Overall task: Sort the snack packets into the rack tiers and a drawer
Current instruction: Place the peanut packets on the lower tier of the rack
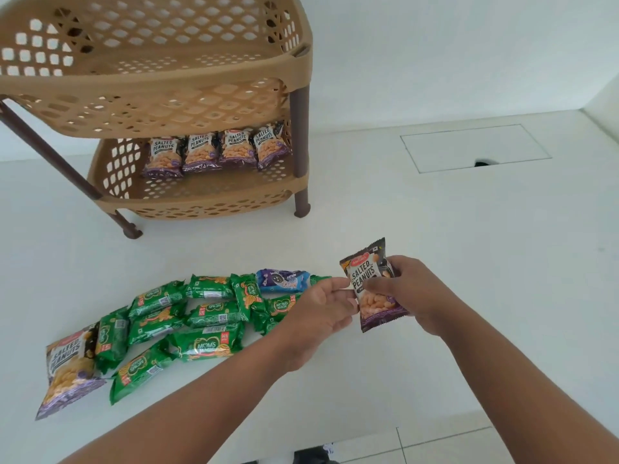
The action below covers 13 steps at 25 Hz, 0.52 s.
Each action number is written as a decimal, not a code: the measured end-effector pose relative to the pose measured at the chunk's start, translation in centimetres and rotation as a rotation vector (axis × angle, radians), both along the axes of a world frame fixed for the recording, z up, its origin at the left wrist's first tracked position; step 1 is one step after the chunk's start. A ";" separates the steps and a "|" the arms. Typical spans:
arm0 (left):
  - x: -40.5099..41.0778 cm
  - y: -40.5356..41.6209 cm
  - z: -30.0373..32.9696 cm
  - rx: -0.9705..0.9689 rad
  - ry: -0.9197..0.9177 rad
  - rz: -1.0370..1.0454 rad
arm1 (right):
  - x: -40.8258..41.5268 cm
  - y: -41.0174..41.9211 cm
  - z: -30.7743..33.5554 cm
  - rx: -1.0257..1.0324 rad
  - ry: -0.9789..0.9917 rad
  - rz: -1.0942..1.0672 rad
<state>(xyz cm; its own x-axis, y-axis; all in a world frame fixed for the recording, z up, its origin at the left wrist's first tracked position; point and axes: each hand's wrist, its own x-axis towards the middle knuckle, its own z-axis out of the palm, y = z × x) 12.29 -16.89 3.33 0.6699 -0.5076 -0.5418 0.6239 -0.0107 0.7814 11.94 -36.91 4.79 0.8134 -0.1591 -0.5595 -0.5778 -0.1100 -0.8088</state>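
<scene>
My right hand (407, 291) grips a salted peanuts packet (366, 279) upright above the white counter, right of the pile. My left hand (323, 311) touches that packet's left edge with its fingertips. A tan perforated rack (201, 192) stands at the back left; several salted peanuts packets (214, 150) stand in a row on its lower tier. On the counter lie several green Mom's Magic biscuit packets (204, 343), one blue-purple biscuit packet (283, 280) and another salted peanuts packet (68, 363) at the far left.
The rack's upper basket (150, 35) holds nothing I can see. Dark brown legs (301, 152) carry the rack. A rectangular inset panel (475, 149) with a finger hole sits in the counter at the back right. Tiled floor shows below the front edge.
</scene>
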 end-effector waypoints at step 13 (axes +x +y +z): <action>1.3 24.2 0.3 0.779 -0.472 0.578 | 6.0 17.8 0.1 0.262 -0.067 0.226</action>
